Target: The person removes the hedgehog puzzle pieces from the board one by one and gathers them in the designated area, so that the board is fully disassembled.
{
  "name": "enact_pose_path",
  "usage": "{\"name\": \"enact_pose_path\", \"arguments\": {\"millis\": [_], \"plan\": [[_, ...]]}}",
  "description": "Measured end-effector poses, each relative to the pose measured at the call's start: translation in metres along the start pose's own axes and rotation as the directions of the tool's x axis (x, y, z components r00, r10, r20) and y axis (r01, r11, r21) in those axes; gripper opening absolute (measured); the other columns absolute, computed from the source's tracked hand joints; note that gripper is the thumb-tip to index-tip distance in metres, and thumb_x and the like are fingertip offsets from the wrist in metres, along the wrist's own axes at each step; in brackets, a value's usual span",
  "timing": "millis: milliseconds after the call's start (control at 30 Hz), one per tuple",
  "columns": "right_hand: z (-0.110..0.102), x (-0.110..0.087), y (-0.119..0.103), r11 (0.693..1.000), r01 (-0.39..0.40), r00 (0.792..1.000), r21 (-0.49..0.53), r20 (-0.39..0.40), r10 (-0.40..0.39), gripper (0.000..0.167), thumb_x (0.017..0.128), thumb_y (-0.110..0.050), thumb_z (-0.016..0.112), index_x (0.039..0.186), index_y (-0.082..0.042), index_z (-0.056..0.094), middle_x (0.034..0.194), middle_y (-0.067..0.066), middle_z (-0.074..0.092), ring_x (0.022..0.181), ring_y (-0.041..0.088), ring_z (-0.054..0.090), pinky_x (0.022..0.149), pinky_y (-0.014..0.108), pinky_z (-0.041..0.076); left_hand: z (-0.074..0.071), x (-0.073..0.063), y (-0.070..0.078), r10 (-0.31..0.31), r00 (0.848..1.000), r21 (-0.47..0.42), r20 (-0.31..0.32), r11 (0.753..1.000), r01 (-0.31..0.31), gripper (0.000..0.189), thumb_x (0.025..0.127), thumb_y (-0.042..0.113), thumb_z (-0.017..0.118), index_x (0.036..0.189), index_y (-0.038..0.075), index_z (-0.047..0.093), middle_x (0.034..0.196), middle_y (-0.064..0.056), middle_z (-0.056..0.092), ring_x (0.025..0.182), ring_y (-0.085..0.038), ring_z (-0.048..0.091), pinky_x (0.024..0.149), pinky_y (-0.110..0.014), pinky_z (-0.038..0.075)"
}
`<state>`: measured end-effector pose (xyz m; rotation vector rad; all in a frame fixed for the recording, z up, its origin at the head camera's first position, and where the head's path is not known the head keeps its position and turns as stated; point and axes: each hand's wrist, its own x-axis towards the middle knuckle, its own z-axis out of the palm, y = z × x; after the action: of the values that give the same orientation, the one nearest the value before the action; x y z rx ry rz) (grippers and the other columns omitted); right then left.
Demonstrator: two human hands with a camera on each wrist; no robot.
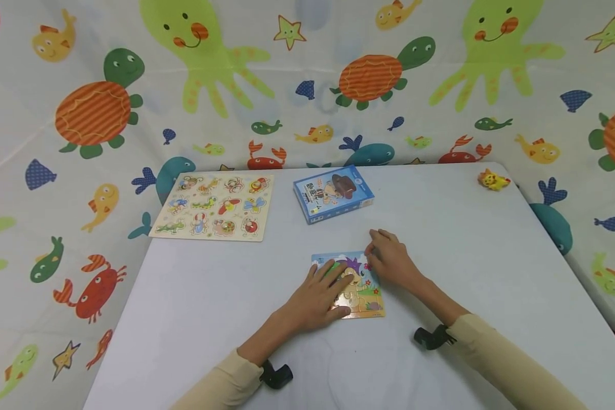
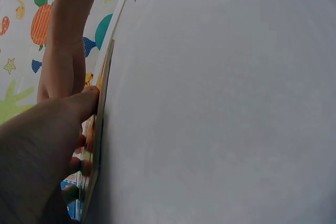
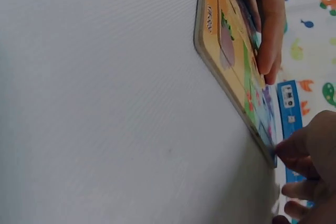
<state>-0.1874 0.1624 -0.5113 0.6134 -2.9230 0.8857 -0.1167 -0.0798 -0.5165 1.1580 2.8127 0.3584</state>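
A small jigsaw puzzle (image 1: 371, 308) in a flat frame, with a purple-haired cartoon figure, lies on the white table. My left hand (image 1: 315, 296) rests on its left and middle part, fingers spread; the hand covers part of the picture. At the puzzle's top right corner is my right hand (image 1: 393, 259), a fingertip touching the corner and the other fingers loosely bent beyond it. The right wrist view shows the puzzle (image 3: 227, 43) edge-on, with the right hand (image 3: 310, 166) at its far corner. In the left wrist view, the left hand (image 2: 47, 140) lies over the puzzle's face.
Behind the puzzle lies a blue box (image 1: 333, 193) with a hatted figure on it. A wooden insect peg board (image 1: 214, 206) lies at the back left. In the back right corner is a small yellow toy figure (image 1: 493, 180). A sea-animal curtain (image 1: 318, 51) hangs behind the table (image 1: 210, 307).
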Motion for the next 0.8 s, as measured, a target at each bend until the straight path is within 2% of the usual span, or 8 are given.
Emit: {"name": "enact_pose_path", "arguments": {"millis": [333,600,800], "plan": [[0.001,0.004,-0.01,0.996,-0.079,0.996,-0.049,0.026,0.08,0.009,0.093,-0.007,0.064,0.085,-0.005,0.067,0.146,0.029,0.041,0.137,0.047,0.031,0.098,0.07,0.03,0.001,0.0,-0.001,0.009,1.0,-0.004,-0.021,1.0,-0.009,0.07,0.099,0.059,0.044,0.155,0.018,0.033,0.161,-0.007,0.022,0.148,-0.032,0.012,0.113,-0.059,0.014],[0.002,0.004,-0.016,0.991,-0.074,0.997,-0.108,0.016,0.076,0.008,0.095,-0.009,0.065,0.087,-0.005,0.066,0.144,0.025,0.046,0.133,0.046,0.037,0.097,0.067,0.035,0.001,0.0,-0.001,0.008,1.0,0.0,-0.024,1.0,-0.008,0.069,0.099,0.058,0.043,0.155,0.018,0.033,0.161,-0.007,0.023,0.148,-0.032,0.012,0.113,-0.058,0.014],[0.001,0.004,-0.016,0.993,-0.078,0.997,-0.094,0.023,0.08,0.009,0.094,-0.007,0.065,0.085,-0.004,0.065,0.144,0.026,0.046,0.132,0.047,0.037,0.096,0.068,0.034,0.002,0.0,-0.002,0.007,1.0,0.007,-0.021,1.0,-0.006,0.07,0.099,0.059,0.042,0.156,0.019,0.033,0.162,-0.006,0.022,0.148,-0.031,0.012,0.113,-0.058,0.014]]}}
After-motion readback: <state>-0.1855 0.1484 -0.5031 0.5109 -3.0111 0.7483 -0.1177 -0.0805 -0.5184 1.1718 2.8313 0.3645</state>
